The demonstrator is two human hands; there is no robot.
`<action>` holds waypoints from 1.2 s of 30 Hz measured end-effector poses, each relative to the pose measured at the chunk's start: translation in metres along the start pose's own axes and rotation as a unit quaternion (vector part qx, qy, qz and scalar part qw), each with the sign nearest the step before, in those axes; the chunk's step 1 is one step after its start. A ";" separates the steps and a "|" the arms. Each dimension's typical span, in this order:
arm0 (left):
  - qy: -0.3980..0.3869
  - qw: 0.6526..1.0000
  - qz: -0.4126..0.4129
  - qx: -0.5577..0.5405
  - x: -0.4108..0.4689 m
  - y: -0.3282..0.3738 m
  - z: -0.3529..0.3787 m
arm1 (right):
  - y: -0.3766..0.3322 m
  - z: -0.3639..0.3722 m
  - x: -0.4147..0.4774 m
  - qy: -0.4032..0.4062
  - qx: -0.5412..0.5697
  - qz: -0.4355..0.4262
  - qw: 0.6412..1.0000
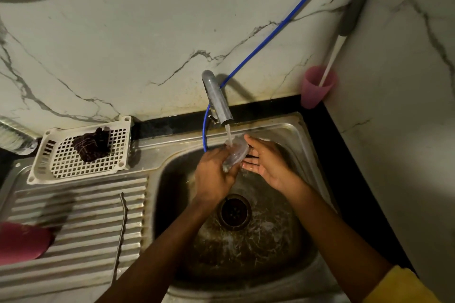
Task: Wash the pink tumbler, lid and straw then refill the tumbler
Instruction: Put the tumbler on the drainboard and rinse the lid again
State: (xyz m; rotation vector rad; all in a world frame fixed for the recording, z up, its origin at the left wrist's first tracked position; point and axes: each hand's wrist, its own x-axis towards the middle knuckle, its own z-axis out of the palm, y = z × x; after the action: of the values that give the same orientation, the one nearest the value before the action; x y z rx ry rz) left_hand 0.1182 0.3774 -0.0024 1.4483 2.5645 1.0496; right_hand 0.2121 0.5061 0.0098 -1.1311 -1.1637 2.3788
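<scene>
A clear round lid [237,152] sits under the running water of the tap [218,99], over the sink basin [246,241]. My left hand [214,174] grips the lid's lower edge with curled fingers. My right hand [264,160] lies flat against the lid's right side, fingers straight. The pink tumbler [21,243] lies at the far left on the ribbed drainboard [81,226], partly cut off by the frame edge. A thin straw [121,231] lies along the drainboard to its right.
A white perforated basket [61,167] holding a dark scrubber [92,144] sits behind the drainboard. A pink cup [317,86] with a long brush stands in the back right corner. A blue hose [270,34] runs along the marble wall to the tap.
</scene>
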 end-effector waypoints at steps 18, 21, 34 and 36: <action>-0.065 0.791 -0.386 -0.471 0.016 0.007 -0.017 | 0.019 0.000 0.000 0.018 0.239 0.062 0.969; -0.092 0.808 -0.351 -0.465 0.016 0.010 -0.015 | 0.014 -0.001 -0.001 0.003 0.161 0.012 0.987; -0.105 0.905 -0.190 -0.367 0.011 0.007 -0.009 | 0.003 -0.028 0.000 -0.020 -0.258 -0.140 0.956; -0.114 0.922 -0.157 -0.336 0.010 0.004 -0.012 | 0.001 -0.030 0.002 -0.043 -0.275 -0.136 0.951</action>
State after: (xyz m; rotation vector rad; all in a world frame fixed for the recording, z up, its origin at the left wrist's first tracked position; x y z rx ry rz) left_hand 0.1116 0.3799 0.0117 0.8825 1.8913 1.4033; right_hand 0.2335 0.5231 -0.0033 -0.9293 -1.9519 1.9612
